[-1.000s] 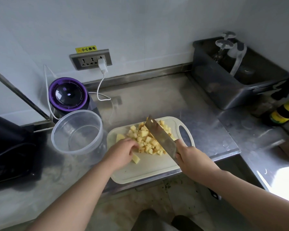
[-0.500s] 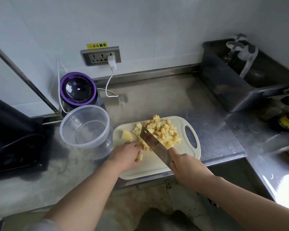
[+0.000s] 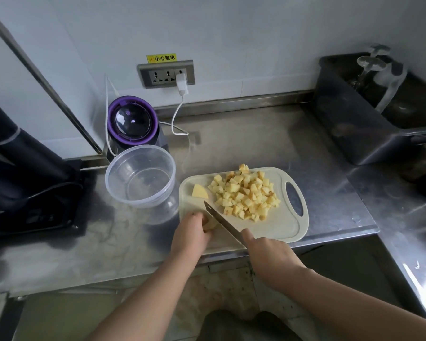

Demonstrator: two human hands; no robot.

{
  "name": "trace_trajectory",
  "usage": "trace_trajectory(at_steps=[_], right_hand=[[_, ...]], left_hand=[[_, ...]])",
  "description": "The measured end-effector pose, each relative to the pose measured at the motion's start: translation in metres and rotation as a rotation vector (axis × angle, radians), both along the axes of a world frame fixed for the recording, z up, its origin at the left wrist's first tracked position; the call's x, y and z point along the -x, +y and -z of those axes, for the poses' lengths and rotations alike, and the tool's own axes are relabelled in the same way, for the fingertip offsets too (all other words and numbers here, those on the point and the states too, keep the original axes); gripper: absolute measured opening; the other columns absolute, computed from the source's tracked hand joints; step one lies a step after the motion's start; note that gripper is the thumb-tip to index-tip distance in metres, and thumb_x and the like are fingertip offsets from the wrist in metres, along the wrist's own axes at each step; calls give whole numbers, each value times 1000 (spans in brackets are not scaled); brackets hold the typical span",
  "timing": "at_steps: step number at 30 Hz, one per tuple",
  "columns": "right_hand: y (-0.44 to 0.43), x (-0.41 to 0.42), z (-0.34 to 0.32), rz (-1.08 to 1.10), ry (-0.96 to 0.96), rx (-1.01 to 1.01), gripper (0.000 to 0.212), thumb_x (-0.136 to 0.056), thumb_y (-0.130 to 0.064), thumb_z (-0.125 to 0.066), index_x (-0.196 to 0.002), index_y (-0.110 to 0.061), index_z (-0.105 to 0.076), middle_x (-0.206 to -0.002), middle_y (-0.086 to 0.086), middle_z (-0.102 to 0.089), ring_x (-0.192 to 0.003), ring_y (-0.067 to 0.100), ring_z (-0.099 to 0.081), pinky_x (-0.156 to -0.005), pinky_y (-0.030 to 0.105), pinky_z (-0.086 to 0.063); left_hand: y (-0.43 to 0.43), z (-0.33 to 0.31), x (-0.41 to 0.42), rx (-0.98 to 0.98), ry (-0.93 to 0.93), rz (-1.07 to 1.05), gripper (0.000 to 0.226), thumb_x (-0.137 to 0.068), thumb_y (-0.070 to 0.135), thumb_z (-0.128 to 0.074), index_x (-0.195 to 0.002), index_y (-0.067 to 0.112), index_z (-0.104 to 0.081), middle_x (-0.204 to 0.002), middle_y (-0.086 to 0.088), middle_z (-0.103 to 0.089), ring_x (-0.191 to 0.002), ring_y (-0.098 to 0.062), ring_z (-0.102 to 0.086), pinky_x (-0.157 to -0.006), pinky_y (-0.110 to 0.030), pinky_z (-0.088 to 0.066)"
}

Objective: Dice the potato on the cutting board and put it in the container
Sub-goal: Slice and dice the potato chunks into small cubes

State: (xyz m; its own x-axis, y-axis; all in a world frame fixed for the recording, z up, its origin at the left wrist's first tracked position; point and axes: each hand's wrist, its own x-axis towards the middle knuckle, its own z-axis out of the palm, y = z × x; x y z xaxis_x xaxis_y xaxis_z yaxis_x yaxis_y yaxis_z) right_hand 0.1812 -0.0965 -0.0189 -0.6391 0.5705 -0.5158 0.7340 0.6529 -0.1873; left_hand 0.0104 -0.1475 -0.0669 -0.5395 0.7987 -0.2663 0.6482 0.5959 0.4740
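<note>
Yellow potato dice (image 3: 244,193) lie heaped on the cutting board (image 3: 276,230); the left hand (image 3: 191,233), fingers curled, holds a potato piece (image 3: 210,225) beside the knife (image 3: 223,222), gripped by the right hand (image 3: 268,254). The container (image 3: 140,178) stands just left.

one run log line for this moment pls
stage: dicing | left hand holds potato piece | right hand grips knife | diced pile on cutting board | container empty
</note>
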Motion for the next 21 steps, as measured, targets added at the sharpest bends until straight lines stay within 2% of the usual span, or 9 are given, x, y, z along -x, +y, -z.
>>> trace_trajectory(at_steps=[5, 10, 13, 16, 21], right_hand=[[-3, 2, -1, -10, -9, -9, 48, -98, -5, -43, -139, -22, -25, -72, -2, -46, -59, 9, -47, -46, 19, -33], [0, 3, -9, -2, -11, 17, 45, -98, -5, -46, -136, -21, -28, -74, -2, -47, -62, 10, -51, -49, 19, -38], [4, 4, -15, 28, 10, -4, 46, -97, -3, -44, -135, -21, -26, -74, -2, -47, -64, 13, -52, -57, 25, -43], [0, 4, -20, 0, 19, -18, 46, -97, -3, -43, -136, -19, -25, -72, -3, -44, -59, 12, -47, -54, 25, -40], [-12, 7, -19, -41, -3, -10, 51, -96, -3, -44, -140, -18, -23, -71, -1, -45, -60, 13, -45, -51, 25, -37]], left_hand=[[-1, 3, -4, -14, 6, -46, 27, -87, 21, -64, -113, 16, -63, -113, 0, -64, -101, -20, -62, -76, -26, -46], [-2, 4, -8, -21, 12, -79, 22, -88, 21, -61, -110, 18, -64, -109, 1, -63, -99, -20, -61, -72, -25, -43], [-4, 4, -8, -30, -18, -82, 24, -90, 25, -62, -113, 20, -64, -112, 2, -63, -101, -20, -61, -79, -29, -50], [-6, 5, -7, -46, -52, -100, 29, -89, 26, -64, -118, 20, -63, -115, 3, -61, -103, -19, -60, -85, -30, -49], [-8, 4, -6, -31, -19, -107, 20, -88, 27, -61, -107, 21, -65, -107, 2, -63, -98, -20, -62, -78, -30, -49]])
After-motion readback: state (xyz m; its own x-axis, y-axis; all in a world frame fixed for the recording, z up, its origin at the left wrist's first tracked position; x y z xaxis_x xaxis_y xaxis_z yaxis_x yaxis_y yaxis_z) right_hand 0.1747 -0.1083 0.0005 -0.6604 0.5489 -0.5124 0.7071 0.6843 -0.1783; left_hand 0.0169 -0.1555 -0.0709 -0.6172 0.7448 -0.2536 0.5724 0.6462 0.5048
